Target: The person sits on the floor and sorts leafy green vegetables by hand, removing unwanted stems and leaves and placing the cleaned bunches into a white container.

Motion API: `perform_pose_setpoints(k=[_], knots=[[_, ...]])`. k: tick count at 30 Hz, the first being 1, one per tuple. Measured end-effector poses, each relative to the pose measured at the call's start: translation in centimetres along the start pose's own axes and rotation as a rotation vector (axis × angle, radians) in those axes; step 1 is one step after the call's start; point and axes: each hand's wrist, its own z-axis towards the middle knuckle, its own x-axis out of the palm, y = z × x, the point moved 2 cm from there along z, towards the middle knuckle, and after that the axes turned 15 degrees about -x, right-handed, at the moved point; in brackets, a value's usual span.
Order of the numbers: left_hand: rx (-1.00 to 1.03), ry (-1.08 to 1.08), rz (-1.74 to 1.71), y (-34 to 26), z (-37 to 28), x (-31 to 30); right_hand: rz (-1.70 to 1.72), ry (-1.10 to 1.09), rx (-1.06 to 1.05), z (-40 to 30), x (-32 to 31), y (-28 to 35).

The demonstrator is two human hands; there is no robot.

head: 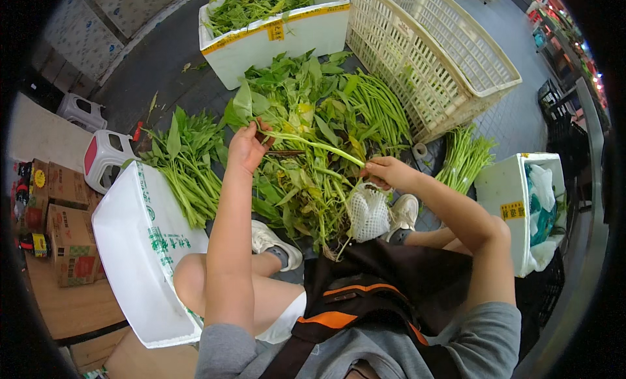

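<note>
A long green water spinach stalk is stretched between my two hands over a heap of leafy greens. My left hand grips its leafy end, and my right hand pinches the other end. The heap below has yellowed leaves and rooty ends. A white foam net lies near my right hand. To the left rests a bunch of leafy stalks. Trimmed stalks lie beyond the heap, and another bunch lies on the right.
A foam box of greens and a plastic crate stand ahead. At left are an empty foam box, plastic stools and cartons. Another foam box stands right, beyond a tape roll.
</note>
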Motion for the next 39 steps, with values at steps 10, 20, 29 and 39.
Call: perform_pose_setpoints(k=[10, 20, 29, 39], knots=[[0.095, -0.848, 0.956, -1.4, 1.9, -6.7, -0.394, -0.421, 0.088, -3.8, -10.7, -0.1], [0.156, 0.211, 1.961, 16.7, 3.0, 3.3, -0.926, -0.651, -0.093, 11.7, -16.2, -3.5], [-0.045, -0.432, 1.971, 10.1, 10.1, -4.8, -0.461, -0.478, -0.311, 20.6, 0.0, -9.4], [-0.194, -0.388, 2.102, 10.3, 10.1, -4.9, -0.796, -0.991, 0.53, 4.6, -17.0, -20.9]])
